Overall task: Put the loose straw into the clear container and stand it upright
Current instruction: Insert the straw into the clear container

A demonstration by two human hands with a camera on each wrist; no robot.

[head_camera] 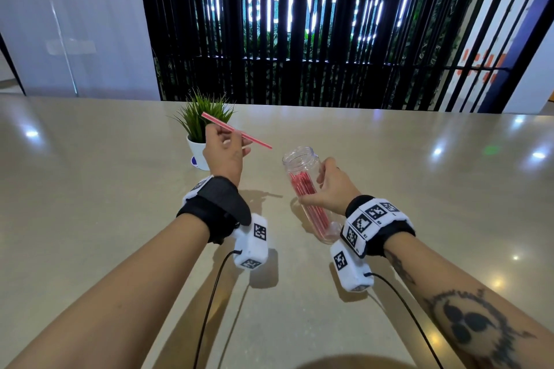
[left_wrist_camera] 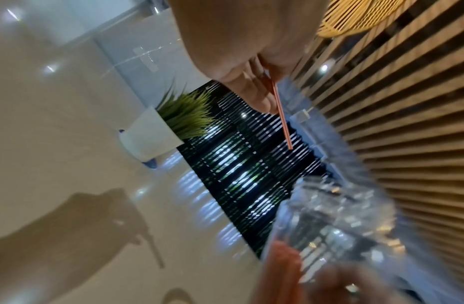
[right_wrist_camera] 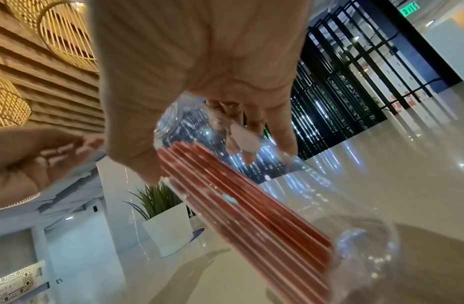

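My left hand pinches a loose red straw above the table; the straw slants down to the right, its tip a short way left of the jar's mouth. In the left wrist view the red straw sticks out past my fingers. My right hand grips a clear container, a jar held off the table and tilted with its open mouth up and away from me. Several red straws lie inside it. The right wrist view shows the clear container, its red straws and my left hand.
A small green plant in a white pot stands on the beige table just behind my left hand. Wrist camera cables trail toward me. A black slatted screen rises beyond the table's far edge.
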